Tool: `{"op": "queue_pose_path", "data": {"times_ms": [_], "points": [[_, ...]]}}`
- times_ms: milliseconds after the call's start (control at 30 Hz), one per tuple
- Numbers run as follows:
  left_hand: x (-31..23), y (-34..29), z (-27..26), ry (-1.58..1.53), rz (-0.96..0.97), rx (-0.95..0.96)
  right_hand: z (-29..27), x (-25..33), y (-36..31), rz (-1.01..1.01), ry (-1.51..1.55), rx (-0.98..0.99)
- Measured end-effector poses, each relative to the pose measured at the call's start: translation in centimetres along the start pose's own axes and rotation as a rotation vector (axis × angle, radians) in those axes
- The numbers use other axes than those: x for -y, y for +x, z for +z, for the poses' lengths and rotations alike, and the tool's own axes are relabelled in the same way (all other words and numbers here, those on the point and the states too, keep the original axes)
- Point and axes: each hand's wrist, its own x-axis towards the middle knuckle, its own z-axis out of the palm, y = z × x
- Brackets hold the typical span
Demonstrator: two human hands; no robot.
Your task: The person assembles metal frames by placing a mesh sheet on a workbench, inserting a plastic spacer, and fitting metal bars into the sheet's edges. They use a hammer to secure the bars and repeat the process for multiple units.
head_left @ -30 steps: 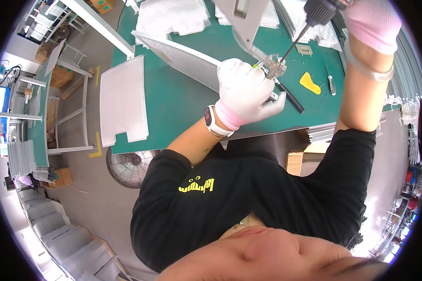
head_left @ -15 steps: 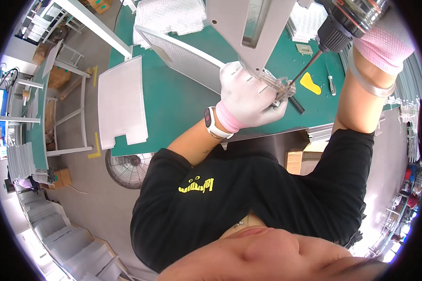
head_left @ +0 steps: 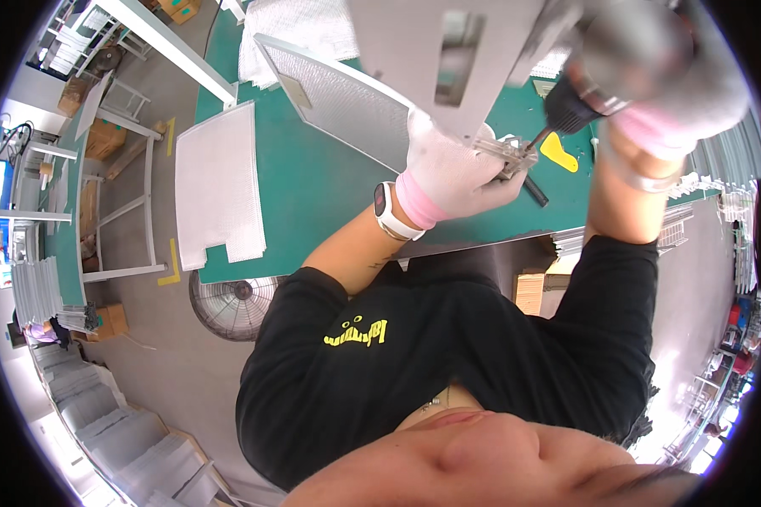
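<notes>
Pale slotted bar (head_left: 414, 68) looming at twelve o'clock, power drill (head_left: 588, 95) gripped in your right hand (head_left: 706, 93) at two, you're on what looks like a fastening step, left hand (head_left: 452, 173) clenched round the clear fitting (head_left: 511, 155) jutting past its fingers toward two o'clock, the bit (head_left: 536, 141) seemingly wanting steady, square pressure.

I look through a head-worn fisheye, aimed steeply down past the black shirt (head_left: 482, 338) onto the green table (head_left: 313, 186), with the left hand (head_left: 455, 173) near the middle and the right hand (head_left: 710, 89) toward the upper right. My view sits close above both hands, yet runs wide enough to take in the floor (head_left: 173, 338) and a fan (head_left: 243, 291), straight edges bending toward its rim.
</notes>
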Motion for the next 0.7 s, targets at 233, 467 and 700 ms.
{"op": "queue_pose_path", "data": {"times_ms": [233, 467, 700], "points": [[0.3, 0.2, 0.6, -0.248, 0.028, -0.107, 1.2, -3.0, -1.3, -0.046, -0.023, -0.096], [0.2, 1.2, -0.3, -0.265, 0.029, -0.068, 1.9, -6.7, -2.1, -0.078, -0.074, -0.165], [0.4, -0.8, 0.3, -0.353, -0.040, -0.095, 1.3, -9.0, -5.1, -0.063, -0.128, -0.172]]}}
